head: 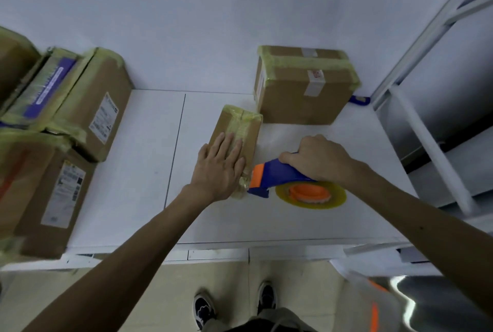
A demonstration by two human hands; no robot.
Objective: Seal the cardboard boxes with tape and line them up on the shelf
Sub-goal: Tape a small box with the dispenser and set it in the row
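Observation:
A small flat cardboard box with yellowish tape along its top lies in the middle of the white table. My left hand presses flat on its near half, fingers straight. My right hand grips the blue handle of a tape dispenser with an orange guard and a yellow tape roll. The dispenser's head touches the box's near right end. A larger taped box stands just behind, against the wall.
Several taped boxes with shipping labels are stacked at the table's left side. A white metal shelf frame stands at the right. A blue object pokes out behind the larger box. My shoes are below the table edge.

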